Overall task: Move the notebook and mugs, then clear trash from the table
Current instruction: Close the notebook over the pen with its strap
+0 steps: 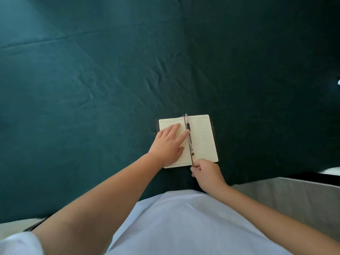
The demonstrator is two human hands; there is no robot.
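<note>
An open notebook (202, 138) with cream lined pages and a dark cover lies on the dark green tablecloth (92, 80), close to the table's near edge. A pen (189, 137) rests along its centre fold beside a red ribbon marker. My left hand (168, 144) lies flat on the left page with fingers spread, the index fingertip touching the pen. My right hand (207, 173) sits at the notebook's bottom edge, fingers pinched on the pen's lower end. No mugs or trash are in view.
The tablecloth is creased and covers most of the view. A grey surface (287, 196) lies at the lower right beyond the table's edge. Something small and white (338, 82) shows at the far right edge. My pale shirt fills the bottom.
</note>
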